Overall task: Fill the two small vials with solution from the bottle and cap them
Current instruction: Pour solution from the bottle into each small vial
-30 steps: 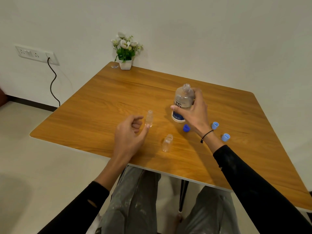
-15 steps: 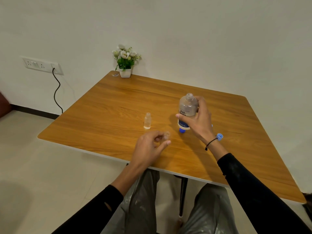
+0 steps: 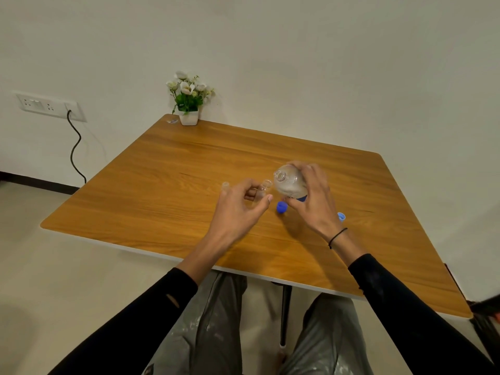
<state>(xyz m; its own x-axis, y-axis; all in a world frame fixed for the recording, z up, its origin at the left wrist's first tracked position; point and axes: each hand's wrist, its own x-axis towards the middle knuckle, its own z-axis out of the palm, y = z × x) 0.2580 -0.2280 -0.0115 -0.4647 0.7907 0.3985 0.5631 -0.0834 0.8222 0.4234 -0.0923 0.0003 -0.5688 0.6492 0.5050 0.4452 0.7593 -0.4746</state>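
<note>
My right hand (image 3: pixel 315 201) grips the clear uncapped bottle (image 3: pixel 289 182) and tilts it, its open mouth pointing left toward a small vial. My left hand (image 3: pixel 238 209) pinches that small clear vial (image 3: pixel 263 188) just above the wooden table (image 3: pixel 167 190), its open top leaning toward the bottle's mouth. The second small vial (image 3: pixel 225 185) stands on the table just behind my left hand, mostly hidden by it. A dark blue cap (image 3: pixel 282 207) lies on the table between my hands. A light blue cap (image 3: pixel 341 216) peeks out to the right of my right wrist.
A small white pot of white flowers (image 3: pixel 188 100) stands at the table's far left corner, with a tiny clear item (image 3: pixel 172 121) beside it. A wall socket with a black cord (image 3: pixel 74 147) is at the left. My knees sit under the table's near edge.
My left hand has lifted the nearer vial off the table and raised it toward the bottle. My right hand has lifted the bottle and tipped it over to the left.
</note>
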